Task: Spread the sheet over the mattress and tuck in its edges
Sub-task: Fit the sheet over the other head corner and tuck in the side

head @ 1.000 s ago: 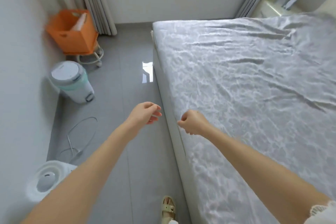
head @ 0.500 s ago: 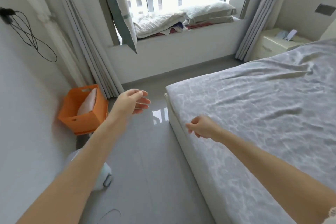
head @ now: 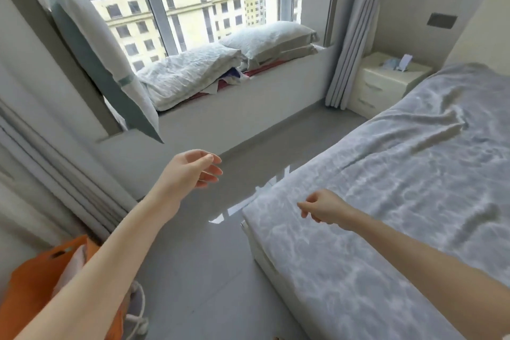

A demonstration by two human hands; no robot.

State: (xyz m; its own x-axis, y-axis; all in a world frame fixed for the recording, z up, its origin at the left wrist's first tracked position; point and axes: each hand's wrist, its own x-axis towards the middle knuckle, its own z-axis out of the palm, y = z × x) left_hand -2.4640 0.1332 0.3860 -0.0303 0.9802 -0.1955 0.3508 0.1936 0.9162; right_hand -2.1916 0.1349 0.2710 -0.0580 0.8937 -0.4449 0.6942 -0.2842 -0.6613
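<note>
A strip of bare grey floor (head: 209, 270) was left open between the bed frame (head: 262, 254) and the window seat (head: 234, 119), and was continued along the bed's near side. The lower left was blocked by an orange crate (head: 27, 292) and bunched curtains (head: 55, 171). The aisle's far end was closed off by a nightstand (head: 383, 88) and a second curtain (head: 350, 36). Above the creased sheet (head: 386, 201), passage was left free.

left hand (head: 193, 171) — risen, opened wider | right hand (head: 321, 208) — moved along sheet (head: 400, 188) to its corner
</note>
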